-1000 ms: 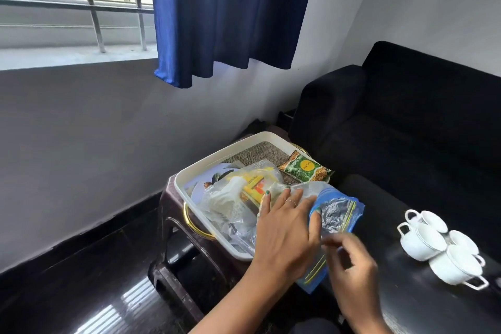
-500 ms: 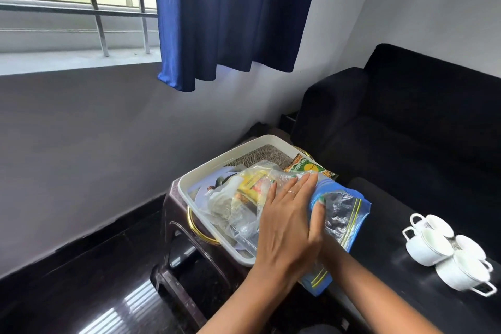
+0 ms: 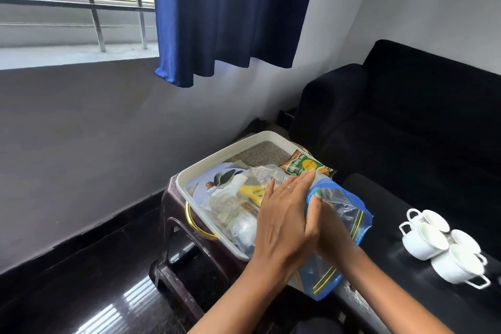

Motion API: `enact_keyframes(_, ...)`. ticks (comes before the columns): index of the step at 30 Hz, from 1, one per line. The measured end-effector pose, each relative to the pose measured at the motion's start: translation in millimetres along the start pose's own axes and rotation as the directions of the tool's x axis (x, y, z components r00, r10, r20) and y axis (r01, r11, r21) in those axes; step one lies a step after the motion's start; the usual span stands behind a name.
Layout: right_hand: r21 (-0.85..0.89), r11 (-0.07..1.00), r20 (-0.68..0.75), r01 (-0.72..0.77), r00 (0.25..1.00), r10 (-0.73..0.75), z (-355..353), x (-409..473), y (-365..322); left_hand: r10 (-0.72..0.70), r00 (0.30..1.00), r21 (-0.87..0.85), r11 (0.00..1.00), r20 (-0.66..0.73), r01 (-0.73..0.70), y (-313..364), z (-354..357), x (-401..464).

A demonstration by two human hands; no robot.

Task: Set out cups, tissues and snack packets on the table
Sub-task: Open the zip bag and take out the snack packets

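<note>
A clear zip bag (image 3: 349, 214) with a blue rim and yellow stripes lies across the near corner of a white tray (image 3: 217, 158). My left hand (image 3: 284, 217) lies flat on top of the bag, fingers straight, thumb at the blue rim. My right hand (image 3: 332, 228) is pushed inside the bag, and its fingers are blurred behind the plastic. A green snack packet (image 3: 303, 165) rests on the tray's far edge. Clear bags with a yellow packet (image 3: 252, 192) fill the tray. Several white cups (image 3: 439, 247) stand clustered on the black table (image 3: 393, 225) at the right.
The tray sits on a dark brown stool (image 3: 173, 214) over a glossy black floor. A black sofa (image 3: 406, 130) stands behind the table. A blue curtain (image 3: 230, 13) hangs by the barred window on the grey wall.
My right hand left the bag's zip edge and slid inside the bag. My left hand shifted a little forward along the top of the bag.
</note>
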State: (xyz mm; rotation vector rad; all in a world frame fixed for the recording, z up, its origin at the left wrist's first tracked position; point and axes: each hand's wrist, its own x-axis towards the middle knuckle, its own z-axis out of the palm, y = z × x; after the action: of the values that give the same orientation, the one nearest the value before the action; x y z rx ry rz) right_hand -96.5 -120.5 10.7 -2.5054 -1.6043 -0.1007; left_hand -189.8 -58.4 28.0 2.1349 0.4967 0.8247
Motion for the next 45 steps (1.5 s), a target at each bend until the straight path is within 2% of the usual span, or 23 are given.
enact_keyframes(3, -0.065, 0.998, -0.053, 0.022, 0.998, -0.025, -9.5, -7.0, 7.4, -0.032, 0.999, -0.057, 0.998, 0.027, 0.034, 1.5, -2.2, 0.2)
enact_keyframes(7, 0.007, 0.995, 0.056, 0.103, 0.993, -0.103, -13.7, -16.9, 17.3, -0.128, 0.992, -0.174, 0.977, -0.014, 0.123, -3.5, -0.3, 2.2)
enact_keyframes(11, 0.005, 0.989, 0.088, 0.15, 0.985, -0.15, -16.6, -14.2, 22.2, -0.222, 0.975, -0.291, 0.933, -0.007, 0.21, -6.3, -3.4, 6.0)
enact_keyframes(16, 0.027, 0.983, 0.068, 0.181, 0.981, -0.182, -19.9, -15.2, 24.9, -0.259, 0.965, -0.403, 0.889, -0.046, 0.22, -10.5, -3.3, 10.0)
enact_keyframes(22, -0.064, 0.976, 0.073, 0.209, 0.976, -0.205, -27.4, -7.0, 24.8, -0.231, 0.972, -0.394, 0.898, -0.04, 0.197, -12.0, -1.7, 10.3)
enact_keyframes(24, -0.016, 0.985, 0.088, 0.174, 0.981, -0.172, -27.1, -5.0, 24.9, -0.224, 0.974, -0.407, 0.893, -0.026, 0.195, -13.2, -1.0, 10.4)
enact_keyframes(27, 0.198, 0.98, 0.183, 0.013, 0.982, -0.05, -25.0, -1.8, 22.3, -0.233, 0.972, -0.427, 0.88, -0.004, 0.21, -12.6, -0.9, 11.2)
enact_keyframes(29, 0.264, 0.965, 0.231, -0.003, 0.971, -0.06, -20.7, -1.4, 15.7, -0.238, 0.971, -0.428, 0.878, 0.0, 0.215, -11.9, -0.8, 10.8)
enact_keyframes(31, 0.212, 0.976, 0.21, 0.047, 0.973, -0.092, -13.9, -1.9, 8.1, -0.244, 0.97, -0.436, 0.872, 0.011, 0.224, -10.8, -1.1, 10.8)
enact_keyframes(33, 0.163, 0.986, 0.134, 0.034, 0.989, -0.056, -6.9, -1.1, 2.7, -0.25, 0.968, -0.453, 0.861, 0.023, 0.233, -10.5, -1.0, 10.8)
enact_keyframes(36, 0.244, 0.967, 0.076, -0.076, 0.995, 0.059, 0.3, 5.4, -3.0, -0.244, 0.969, -0.472, 0.851, 0.03, 0.229, -12.2, -0.2, 9.9)
enact_keyframes(38, 0.319, 0.933, 0.108, -0.169, 0.984, 0.141, 2.7, 12.4, -3.3, -0.237, 0.971, -0.473, 0.851, 0.039, 0.227, -13.6, 0.7, 9.5)
enact_keyframes(40, 0.31, 0.923, 0.148, -0.228, 0.971, 0.19, 6.4, 17.8, -0.6, -0.234, 0.971, -0.471, 0.852, 0.049, 0.229, -14.3, 1.7, 9.3)
enact_keyframes(43, 0.178, 0.968, 0.164, -0.178, 0.975, 0.149, 15.0, 22.5, -0.5, -0.229, 0.972, -0.461, 0.858, 0.055, 0.228, -15.1, 2.9, 9.8)
enact_keyframes(45, 0.223, 0.959, 0.089, -0.178, 0.983, 0.161, 19.9, 23.4, -3.3, -0.23, 0.972, -0.462, 0.857, 0.05, 0.226, -16.8, 3.1, 9.6)
